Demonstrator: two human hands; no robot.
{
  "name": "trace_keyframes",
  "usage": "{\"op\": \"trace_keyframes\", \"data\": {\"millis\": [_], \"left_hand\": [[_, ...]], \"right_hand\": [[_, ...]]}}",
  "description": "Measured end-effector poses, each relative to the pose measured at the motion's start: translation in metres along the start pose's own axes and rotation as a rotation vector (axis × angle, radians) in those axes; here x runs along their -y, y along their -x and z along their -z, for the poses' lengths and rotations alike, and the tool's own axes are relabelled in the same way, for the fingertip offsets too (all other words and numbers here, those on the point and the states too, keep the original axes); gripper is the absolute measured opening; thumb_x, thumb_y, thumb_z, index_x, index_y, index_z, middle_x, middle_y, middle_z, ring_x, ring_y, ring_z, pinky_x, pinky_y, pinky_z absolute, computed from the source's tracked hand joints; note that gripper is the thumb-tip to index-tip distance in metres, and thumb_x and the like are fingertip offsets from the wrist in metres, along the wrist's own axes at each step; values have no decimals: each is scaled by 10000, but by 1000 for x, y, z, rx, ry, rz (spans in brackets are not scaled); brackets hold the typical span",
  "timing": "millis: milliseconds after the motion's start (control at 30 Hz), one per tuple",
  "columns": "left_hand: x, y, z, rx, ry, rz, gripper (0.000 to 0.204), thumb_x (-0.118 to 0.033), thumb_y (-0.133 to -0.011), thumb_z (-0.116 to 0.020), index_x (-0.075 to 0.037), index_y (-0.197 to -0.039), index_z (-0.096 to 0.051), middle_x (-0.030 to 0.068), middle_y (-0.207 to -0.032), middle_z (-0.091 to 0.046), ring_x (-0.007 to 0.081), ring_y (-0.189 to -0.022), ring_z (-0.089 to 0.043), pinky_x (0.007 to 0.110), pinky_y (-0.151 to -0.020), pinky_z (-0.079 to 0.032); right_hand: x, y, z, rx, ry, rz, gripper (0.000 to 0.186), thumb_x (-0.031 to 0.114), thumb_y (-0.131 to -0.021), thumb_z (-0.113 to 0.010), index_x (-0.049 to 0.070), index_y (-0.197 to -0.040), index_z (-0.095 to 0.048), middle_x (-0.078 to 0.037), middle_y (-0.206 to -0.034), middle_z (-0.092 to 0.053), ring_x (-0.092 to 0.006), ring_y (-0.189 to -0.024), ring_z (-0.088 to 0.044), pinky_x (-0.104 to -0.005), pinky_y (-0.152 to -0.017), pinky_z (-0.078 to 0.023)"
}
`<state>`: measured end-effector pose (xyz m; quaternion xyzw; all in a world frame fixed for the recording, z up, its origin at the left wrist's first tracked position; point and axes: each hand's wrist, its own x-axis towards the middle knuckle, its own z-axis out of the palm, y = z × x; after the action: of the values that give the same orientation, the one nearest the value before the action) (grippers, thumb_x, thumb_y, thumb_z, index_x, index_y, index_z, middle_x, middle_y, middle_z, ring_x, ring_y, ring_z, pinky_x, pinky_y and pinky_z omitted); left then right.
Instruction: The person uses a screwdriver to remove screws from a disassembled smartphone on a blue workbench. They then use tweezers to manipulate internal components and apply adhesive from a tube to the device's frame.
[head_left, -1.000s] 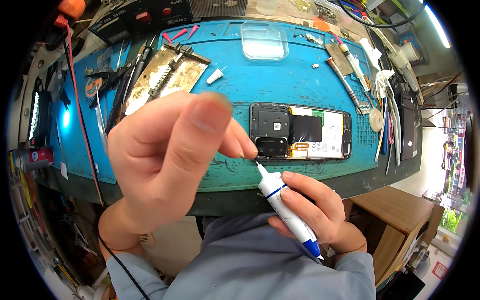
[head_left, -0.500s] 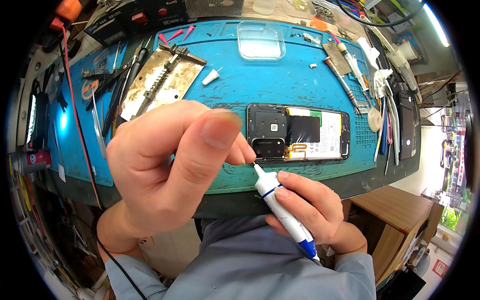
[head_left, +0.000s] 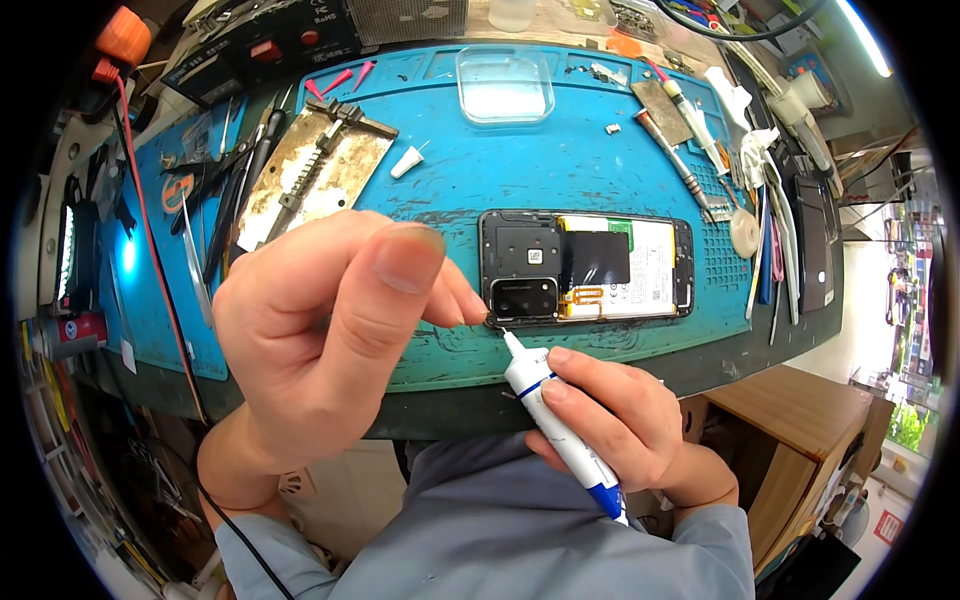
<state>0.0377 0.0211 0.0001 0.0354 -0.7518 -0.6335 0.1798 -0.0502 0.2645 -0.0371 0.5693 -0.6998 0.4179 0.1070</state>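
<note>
My right hand [head_left: 625,415] is wrapped round a white and blue glue tube [head_left: 565,430], whose narrow nozzle points up and to the left. My left hand [head_left: 330,320] is raised close to the camera, its fingers curled in; any small thing in them is hidden. Its fingertips are just left of the nozzle tip. Behind the tube an opened phone [head_left: 655,265] lies on the blue work mat [head_left: 450,360], showing its battery, a black sheet and a camera module [head_left: 525,297]. A white cap with a thin pin [head_left: 407,163] lies farther back on the mat.
A clear plastic box [head_left: 505,88] stands at the back of the mat. A stained metal holder [head_left: 290,190] lies left, beside tweezers and dark-handled tools. Brushes [head_left: 670,155], a syringe and strips lie at right. A red cable [head_left: 150,220] crosses the left side.
The nozzle tip has come slightly away from my left fingertips, shifting a little left and down. The view has moved slightly, and my left hand keeps the same curled pose.
</note>
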Motion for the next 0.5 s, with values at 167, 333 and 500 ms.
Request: {"op": "trace_keyframes", "data": {"millis": [167,333,500], "left_hand": [[0,-1,-1,-1,-9,-3,387,-212,-1099,-579,31,-830,-712,165,-865,-780,157,-670,-689,268,-595,-518],[0,-3,-2,7,-32,-5,403,-221,-1109,-568,32,-829,-711,167,-870,-781,148,-669,-682,264,-599,-513],[-3,-9,-5,58,-124,-10,420,-230,-1118,-558,33,-829,-710,169,-874,-782,139,-668,-676,261,-602,-509]], "right_hand": [[1,1,1,-14,5,-16,365,178,-871,-853,-29,-1158,-765,-219,-1109,-758,-253,-790,-762,-301,-627,-612],[-1,3,2,-25,3,-23,367,180,-868,-857,-24,-1159,-766,-210,-1103,-763,-247,-791,-765,-297,-623,-608],[-1,4,2,-31,13,-20,357,181,-870,-854,-22,-1151,-768,-206,-1092,-766,-245,-787,-767,-296,-620,-606]]}}
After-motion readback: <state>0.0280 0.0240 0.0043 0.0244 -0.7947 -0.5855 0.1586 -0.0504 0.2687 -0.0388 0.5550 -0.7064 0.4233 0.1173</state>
